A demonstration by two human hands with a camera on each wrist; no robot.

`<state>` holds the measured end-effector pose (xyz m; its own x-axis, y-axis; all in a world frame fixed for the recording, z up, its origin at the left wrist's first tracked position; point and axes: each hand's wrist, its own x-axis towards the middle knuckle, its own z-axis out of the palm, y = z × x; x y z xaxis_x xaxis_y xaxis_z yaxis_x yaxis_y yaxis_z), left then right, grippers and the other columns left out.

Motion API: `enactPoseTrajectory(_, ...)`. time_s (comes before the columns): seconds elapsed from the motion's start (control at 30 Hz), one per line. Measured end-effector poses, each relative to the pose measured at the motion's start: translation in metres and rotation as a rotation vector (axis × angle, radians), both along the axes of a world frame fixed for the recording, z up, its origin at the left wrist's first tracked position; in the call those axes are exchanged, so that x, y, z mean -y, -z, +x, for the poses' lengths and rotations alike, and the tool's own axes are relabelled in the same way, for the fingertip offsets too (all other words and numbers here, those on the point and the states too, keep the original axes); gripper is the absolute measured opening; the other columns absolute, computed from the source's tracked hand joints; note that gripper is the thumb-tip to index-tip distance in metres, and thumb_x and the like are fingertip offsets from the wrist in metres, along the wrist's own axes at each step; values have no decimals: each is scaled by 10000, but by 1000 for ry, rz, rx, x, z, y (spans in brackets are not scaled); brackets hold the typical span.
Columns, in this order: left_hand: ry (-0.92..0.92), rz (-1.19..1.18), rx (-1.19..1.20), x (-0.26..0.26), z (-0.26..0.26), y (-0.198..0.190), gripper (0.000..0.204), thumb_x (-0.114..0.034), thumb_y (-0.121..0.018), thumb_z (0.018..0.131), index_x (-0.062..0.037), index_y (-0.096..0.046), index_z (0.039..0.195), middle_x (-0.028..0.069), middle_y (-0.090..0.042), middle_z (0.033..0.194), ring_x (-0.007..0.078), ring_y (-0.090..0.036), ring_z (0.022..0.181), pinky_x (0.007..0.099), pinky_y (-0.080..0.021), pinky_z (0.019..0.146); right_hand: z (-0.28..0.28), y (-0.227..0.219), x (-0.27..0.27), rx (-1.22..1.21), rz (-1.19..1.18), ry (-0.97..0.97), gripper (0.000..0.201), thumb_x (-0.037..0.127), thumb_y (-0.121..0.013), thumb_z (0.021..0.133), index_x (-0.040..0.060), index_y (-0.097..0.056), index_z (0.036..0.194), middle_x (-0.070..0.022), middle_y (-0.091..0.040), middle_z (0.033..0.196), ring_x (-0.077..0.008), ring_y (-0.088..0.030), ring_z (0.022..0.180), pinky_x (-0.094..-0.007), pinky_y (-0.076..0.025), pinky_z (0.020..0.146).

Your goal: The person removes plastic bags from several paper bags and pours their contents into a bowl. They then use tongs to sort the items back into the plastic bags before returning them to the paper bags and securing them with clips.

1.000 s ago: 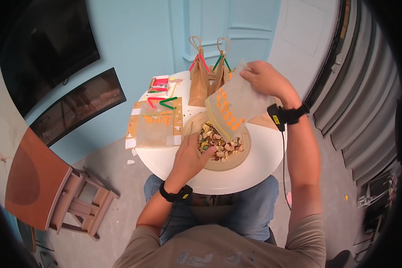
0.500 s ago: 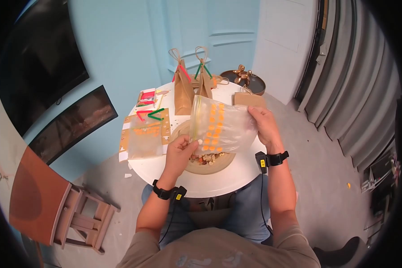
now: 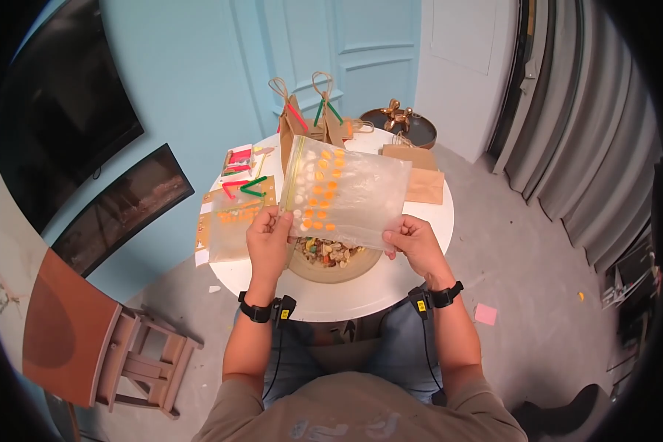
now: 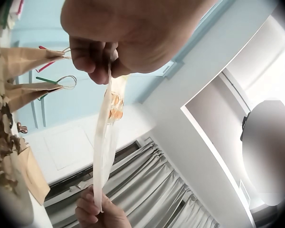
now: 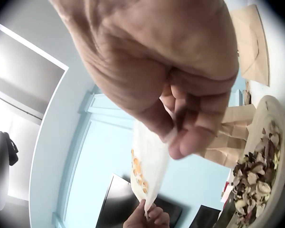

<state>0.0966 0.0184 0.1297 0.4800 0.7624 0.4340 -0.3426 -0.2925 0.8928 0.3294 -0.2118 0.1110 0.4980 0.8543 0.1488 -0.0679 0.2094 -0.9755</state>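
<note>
A translucent zip bag [image 3: 372, 188] with rows of orange and white dots is held up, spread flat and tilted, over the table. My left hand [image 3: 269, 239] pinches its lower corner near the yellowish zip edge, thumb on the near side. At the opposite lower corner, my right hand [image 3: 418, 249] pinches the plastic between thumb and fingers. The bag looks flat and thin edge-on in the left wrist view. Below it sits a round tan shallow bowl [image 3: 339, 275] heaped with dried petals and shavings [image 5: 251, 183], partly hidden by the bag in the head view.
Two upright paper bags [image 3: 287, 144] with pink and green pipe cleaners stand behind. Another plastic bag [image 3: 232, 239] lies on cardboard at left, beside bent green pipe cleaners [image 3: 254, 187]. A flat paper bag [image 3: 423, 184] lies at right. A dark round tray [image 3: 420, 132] holds a shiny figure.
The zip bag has swung up from the bowl and turned to face me. My left hand has left the petals and taken its zip-side corner; my right hand has moved down to the other lower corner.
</note>
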Motion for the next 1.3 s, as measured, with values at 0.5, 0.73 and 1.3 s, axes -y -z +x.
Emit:
enactPoseTrajectory(0.5,-258,157,-99,-168,-102,-104,236,3,-580,1014,43,-763,1158,-3,-709,936,88,-637,828,273,-523,758,13,27,47,148,-107,69,140,77,-706,1107,-46,-750,1156,-77,-774,909,-134,-720,769,-292,-581,699)
enactPoseTrajectory(0.73,-165,281,-918,-303,-116,-42,272,-9,-601,921,22,-813,1088,65,-750,869,195,-708,838,373,-575,726,8,35,48,154,-208,2,134,77,-692,1110,-44,-744,1138,-66,-763,912,-131,-720,770,-297,-585,703)
enactPoseTrajectory(1.3,-492,697,-1126,-376,-65,82,478,-173,-704,998,-44,-705,1459,268,-706,1446,470,-695,1305,522,-561,1113,4,26,40,241,-330,-131,151,45,-675,1102,-51,-735,1202,-54,-770,958,-133,-726,798,-304,-596,739)
